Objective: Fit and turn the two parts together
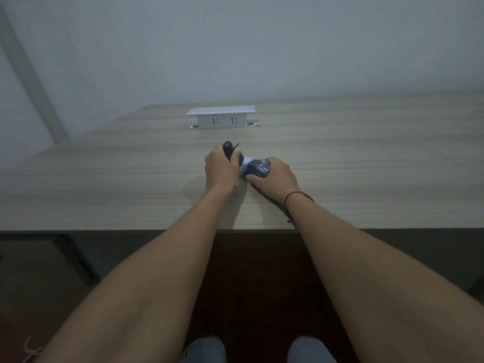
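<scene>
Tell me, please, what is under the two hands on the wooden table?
Between the left hand and the right hand a white piece shows. The left grips a black object, the right a dark round object. Their lower parts are covered.

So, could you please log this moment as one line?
left hand: grips black handle | right hand: grips dark round object | both over wooden table

the picture was dim and bluish, soft all over. faint shadows lay on the surface (366, 163) under the arms. wide-angle bending curved the edges; dark corners lost detail.
</scene>
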The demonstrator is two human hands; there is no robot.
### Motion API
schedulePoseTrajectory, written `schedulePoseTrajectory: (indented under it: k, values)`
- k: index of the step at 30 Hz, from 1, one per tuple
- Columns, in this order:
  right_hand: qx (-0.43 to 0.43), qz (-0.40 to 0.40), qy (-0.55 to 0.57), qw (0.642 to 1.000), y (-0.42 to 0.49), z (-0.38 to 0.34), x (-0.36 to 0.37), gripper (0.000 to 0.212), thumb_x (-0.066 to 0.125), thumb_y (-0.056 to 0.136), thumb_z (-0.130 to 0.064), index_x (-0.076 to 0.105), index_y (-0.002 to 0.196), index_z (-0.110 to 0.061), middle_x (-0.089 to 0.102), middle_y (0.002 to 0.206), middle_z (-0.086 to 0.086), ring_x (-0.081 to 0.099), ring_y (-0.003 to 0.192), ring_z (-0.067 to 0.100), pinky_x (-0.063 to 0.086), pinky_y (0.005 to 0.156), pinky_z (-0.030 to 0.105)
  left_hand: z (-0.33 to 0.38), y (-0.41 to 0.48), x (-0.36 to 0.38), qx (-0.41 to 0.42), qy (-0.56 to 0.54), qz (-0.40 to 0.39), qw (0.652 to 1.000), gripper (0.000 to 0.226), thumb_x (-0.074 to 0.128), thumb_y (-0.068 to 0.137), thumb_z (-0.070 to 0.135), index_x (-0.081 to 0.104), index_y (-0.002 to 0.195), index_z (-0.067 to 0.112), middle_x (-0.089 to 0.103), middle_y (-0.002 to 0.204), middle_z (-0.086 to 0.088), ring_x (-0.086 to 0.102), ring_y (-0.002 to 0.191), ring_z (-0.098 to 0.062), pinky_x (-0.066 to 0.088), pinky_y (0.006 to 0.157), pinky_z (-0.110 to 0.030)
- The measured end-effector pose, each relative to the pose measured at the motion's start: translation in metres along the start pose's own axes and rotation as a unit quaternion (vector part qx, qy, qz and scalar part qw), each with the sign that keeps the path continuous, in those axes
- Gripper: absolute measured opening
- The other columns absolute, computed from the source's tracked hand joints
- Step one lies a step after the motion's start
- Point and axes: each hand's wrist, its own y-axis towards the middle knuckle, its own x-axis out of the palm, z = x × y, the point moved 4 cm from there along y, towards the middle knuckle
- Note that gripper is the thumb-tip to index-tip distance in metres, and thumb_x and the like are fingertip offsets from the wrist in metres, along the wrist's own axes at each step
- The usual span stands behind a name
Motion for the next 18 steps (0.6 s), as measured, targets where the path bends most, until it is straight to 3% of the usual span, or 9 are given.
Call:
schedulePoseTrajectory:
  k: [6, 10, 15, 18]
  values:
    - [-0.017, 0.005, -0.005, 1.0, 0.001, -0.004, -0.002, 0.061, 0.078, 0.063, -0.043, 0.058, 0.116, -0.021, 0.059, 0.111, 0.004, 0.059, 0.097, 0.024, 0.053, 0.086, 0.043, -0.001, 0.012, -0.007, -0.024, -0.055, 0.008, 0.998, 0.037, 0.058, 0.093, 0.033, 0.062, 0.106, -0.002, 0.065, 0.105, -0.016, 0.06, 0.095, -0.027, 0.044, 0.076, -0.028]
    - [0.006, -0.039, 0.056, 0.998, 0.001, 0.0, -0.005, 0.062, 0.081, 0.067, -0.029, 0.051, 0.12, -0.02, 0.06, 0.111, 0.003, 0.06, 0.099, 0.022, 0.054, 0.088, 0.039, -0.009, 0.009, -0.003, -0.058, -0.002, -0.017, 0.998, 0.034, 0.053, 0.097, 0.027, 0.055, 0.118, 0.0, 0.058, 0.119, -0.015, 0.052, 0.095, -0.018, 0.04, 0.079, -0.025]
    - [0.004, -0.052, 0.072, 0.996, 0.0, -0.001, -0.003, 0.061, 0.082, 0.063, -0.031, 0.052, 0.117, -0.025, 0.06, 0.108, -0.002, 0.06, 0.097, 0.02, 0.054, 0.089, 0.04, 0.001, 0.021, -0.009, -0.022, 0.007, -0.038, 0.999, 0.037, 0.052, 0.097, 0.03, 0.056, 0.116, -0.001, 0.06, 0.111, -0.014, 0.058, 0.101, -0.025, 0.043, 0.079, -0.028]
    - [-0.009, -0.051, 0.063, 0.997, -0.002, -0.002, -0.004, 0.065, 0.084, 0.064, -0.036, 0.054, 0.119, -0.022, 0.059, 0.107, -0.003, 0.06, 0.099, 0.019, 0.053, 0.09, 0.038, 0.002, 0.017, -0.007, -0.027, 0.034, -0.047, 0.998, 0.039, 0.053, 0.097, 0.029, 0.055, 0.118, -0.003, 0.059, 0.12, -0.019, 0.058, 0.107, -0.031, 0.047, 0.087, -0.035]
